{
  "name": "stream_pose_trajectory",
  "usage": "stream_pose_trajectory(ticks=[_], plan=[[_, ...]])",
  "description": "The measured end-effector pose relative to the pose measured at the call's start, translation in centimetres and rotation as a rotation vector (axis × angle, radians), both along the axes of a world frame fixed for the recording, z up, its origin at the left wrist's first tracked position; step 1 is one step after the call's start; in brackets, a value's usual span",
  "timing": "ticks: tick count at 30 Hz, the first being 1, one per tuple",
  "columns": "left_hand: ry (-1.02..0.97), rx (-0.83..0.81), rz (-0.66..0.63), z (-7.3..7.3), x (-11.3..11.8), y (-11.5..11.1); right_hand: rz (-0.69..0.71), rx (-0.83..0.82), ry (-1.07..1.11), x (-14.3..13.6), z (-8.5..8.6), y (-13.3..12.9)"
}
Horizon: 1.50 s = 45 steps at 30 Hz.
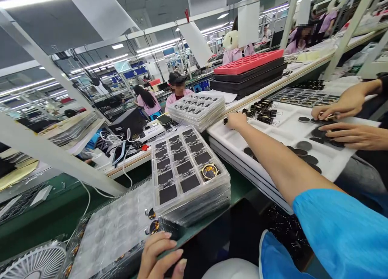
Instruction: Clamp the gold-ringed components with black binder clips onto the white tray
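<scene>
Clips (263, 111) lie heaped toward the white tray's (228, 138) far edge, just beside our right hand (237, 120), whose grip we cannot tell, while our left hand (160, 255), loosely open, hangs well apart near the bench's (202, 229) front edge.

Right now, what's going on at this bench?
The wearer's right hand reaches over the white tray beside black clips; its grip is unclear. The left hand is open near stacked clear trays; the top one holds one round gold-rimmed part in a corner compartment. At right, a co-worker's hands are at dark discs.
</scene>
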<state>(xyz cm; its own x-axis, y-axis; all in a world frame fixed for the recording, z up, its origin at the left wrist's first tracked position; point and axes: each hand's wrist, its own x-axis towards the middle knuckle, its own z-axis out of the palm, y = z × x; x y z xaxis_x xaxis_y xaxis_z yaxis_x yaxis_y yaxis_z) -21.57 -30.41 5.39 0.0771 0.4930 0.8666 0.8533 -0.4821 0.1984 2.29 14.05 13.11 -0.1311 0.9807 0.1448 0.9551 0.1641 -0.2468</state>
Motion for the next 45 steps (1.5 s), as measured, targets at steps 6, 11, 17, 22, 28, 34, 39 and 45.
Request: stream_pose_trajectory(ticks=[6,11,17,22,28,34,39,45], plan=[[-0.264,-0.376,-0.420,-1.5,5.7,2.4,0.029,0.045,0.120,3.9,4.9,-4.4],[-0.857,-0.850,-0.688,-4.1,12.5,5.2,0.318,0.046,0.537,10.6,2.9,-17.5],[-1.568,-1.028,-0.964,-9.6,17.7,8.0,0.268,-0.376,0.998,10.4,-9.3,-32.9],[-1.548,-1.235,-0.655,-13.4,17.4,8.0,0.058,-0.542,1.166,7.9,-15.5,-35.8],[-1.220,-1.260,-0.515,-15.4,15.2,8.4,-0.078,-0.502,1.219,7.5,-18.9,-36.4],[-0.836,-1.207,-0.554,-15.2,13.8,8.1,-0.112,-0.674,1.517,5.9,-20.9,-37.6],[-0.682,-1.218,-0.579,-15.0,13.4,7.7,-0.137,-0.671,1.300,7.2,-21.6,-36.7],[-0.566,-1.280,-0.618,-14.8,13.6,7.6,-0.003,-0.496,1.272,9.4,-21.1,-35.8]])
